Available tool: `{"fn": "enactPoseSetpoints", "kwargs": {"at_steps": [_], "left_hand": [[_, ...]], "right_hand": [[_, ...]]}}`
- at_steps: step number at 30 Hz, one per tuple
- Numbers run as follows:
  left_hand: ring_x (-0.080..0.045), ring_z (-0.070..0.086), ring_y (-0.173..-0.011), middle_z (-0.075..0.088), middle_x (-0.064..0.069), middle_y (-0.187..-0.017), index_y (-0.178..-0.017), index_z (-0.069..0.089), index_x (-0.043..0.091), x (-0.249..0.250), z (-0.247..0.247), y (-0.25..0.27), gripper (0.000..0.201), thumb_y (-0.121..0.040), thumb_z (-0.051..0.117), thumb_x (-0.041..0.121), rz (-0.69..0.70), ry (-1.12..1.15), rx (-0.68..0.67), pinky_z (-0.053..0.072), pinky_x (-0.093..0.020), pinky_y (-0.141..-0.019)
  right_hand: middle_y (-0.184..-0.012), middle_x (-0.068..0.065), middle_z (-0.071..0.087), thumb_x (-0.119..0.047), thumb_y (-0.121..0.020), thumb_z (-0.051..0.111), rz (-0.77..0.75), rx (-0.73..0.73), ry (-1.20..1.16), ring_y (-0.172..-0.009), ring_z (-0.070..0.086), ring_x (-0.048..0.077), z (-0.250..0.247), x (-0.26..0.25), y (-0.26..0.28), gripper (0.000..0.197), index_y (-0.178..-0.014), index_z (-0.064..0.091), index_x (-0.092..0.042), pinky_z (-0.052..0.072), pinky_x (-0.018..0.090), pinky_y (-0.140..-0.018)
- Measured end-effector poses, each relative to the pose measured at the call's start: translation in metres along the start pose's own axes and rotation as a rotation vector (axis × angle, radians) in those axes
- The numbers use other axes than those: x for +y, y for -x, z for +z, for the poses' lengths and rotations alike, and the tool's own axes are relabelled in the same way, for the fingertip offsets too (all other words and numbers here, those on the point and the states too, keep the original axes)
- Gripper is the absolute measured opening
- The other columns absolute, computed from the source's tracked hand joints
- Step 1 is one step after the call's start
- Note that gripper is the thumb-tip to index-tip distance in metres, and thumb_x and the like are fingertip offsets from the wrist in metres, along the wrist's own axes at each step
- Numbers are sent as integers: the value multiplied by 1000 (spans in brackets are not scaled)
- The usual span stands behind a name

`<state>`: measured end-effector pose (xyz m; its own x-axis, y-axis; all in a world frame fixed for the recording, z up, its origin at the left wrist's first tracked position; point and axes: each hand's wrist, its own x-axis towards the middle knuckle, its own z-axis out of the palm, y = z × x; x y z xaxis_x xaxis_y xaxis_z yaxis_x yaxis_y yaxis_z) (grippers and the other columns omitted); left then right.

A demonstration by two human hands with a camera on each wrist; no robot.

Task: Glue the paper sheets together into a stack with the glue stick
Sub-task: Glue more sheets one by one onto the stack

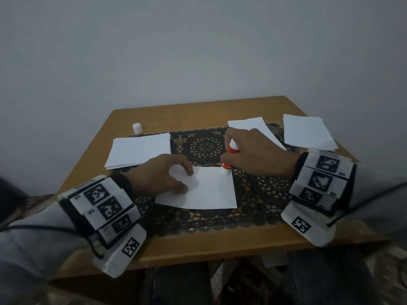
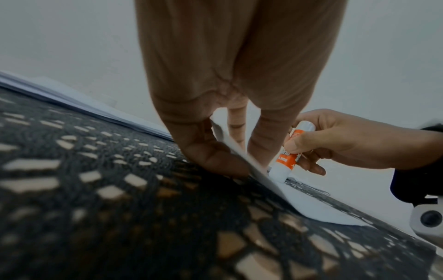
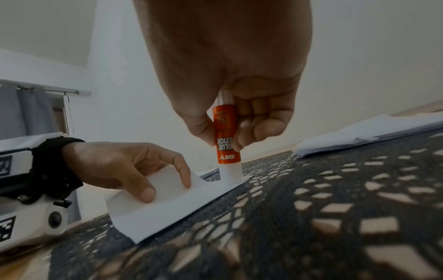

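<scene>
Gluing a sheet's far corner

Right hand (image 1: 255, 150) gripping glue stick (image 3: 227, 145), tip on paper sheet (image 1: 211, 190); left hand (image 1: 163, 175) fingers spread, pressing sheet.

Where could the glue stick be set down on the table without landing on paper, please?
Bare wood lies behind the lace mat, between the cap and the far paper stacks; also along the near edge. Mid-mat is crowded: both hands, glue stick, sheet.
</scene>
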<state>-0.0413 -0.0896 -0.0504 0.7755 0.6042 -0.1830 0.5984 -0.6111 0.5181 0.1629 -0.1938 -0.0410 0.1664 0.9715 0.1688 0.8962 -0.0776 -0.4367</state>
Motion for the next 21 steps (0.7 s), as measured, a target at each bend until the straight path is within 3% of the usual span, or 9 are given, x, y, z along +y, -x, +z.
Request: {"fn": "enactPoseSetpoints", "kwargs": {"at_steps": [3,10,14,19,21], "left_hand": [[-11,45,-121,51,13,-131,-110,62,32,3,2,0,32,-80,74,28,1,-74,-23,31,-22,-94],[-14,49,-110,52,8,-129,-107,54,36,9,4,-1,34,-80,73,34,-30,-200,-36,37,-22,-85],[-11,44,-101,52,7,-124,-111,54,31,16,1,-2,36,-80,73,34,-12,-284,-51,35,-22,-82],[-11,43,-103,51,8,-126,-111,56,28,17,-3,-3,39,-78,76,33,11,-270,-77,34,-23,-84],[-11,44,-107,51,9,-126,-110,56,27,16,-5,-2,38,-78,76,32,19,-231,-78,35,-25,-86]], "right_hand": [[-85,-1,60,-31,-87,61,-3,-27,7,-75,57,17,0,-2,2,19,-94,52,-16,49,35,-66],[-89,-4,60,-35,-86,64,2,-124,4,-79,56,14,-3,-16,23,22,-96,51,-21,50,33,-70],[-91,-3,62,-35,-86,65,0,-173,-14,-81,58,16,-5,-25,38,23,-98,52,-21,53,35,-73],[-89,-5,63,-34,-86,67,-6,-255,-71,-78,60,13,-13,-22,43,16,-89,54,-24,51,28,-67],[-81,-2,67,-30,-85,71,23,-302,-175,-68,64,11,-25,-17,42,17,-85,56,-21,51,25,-60]]}}
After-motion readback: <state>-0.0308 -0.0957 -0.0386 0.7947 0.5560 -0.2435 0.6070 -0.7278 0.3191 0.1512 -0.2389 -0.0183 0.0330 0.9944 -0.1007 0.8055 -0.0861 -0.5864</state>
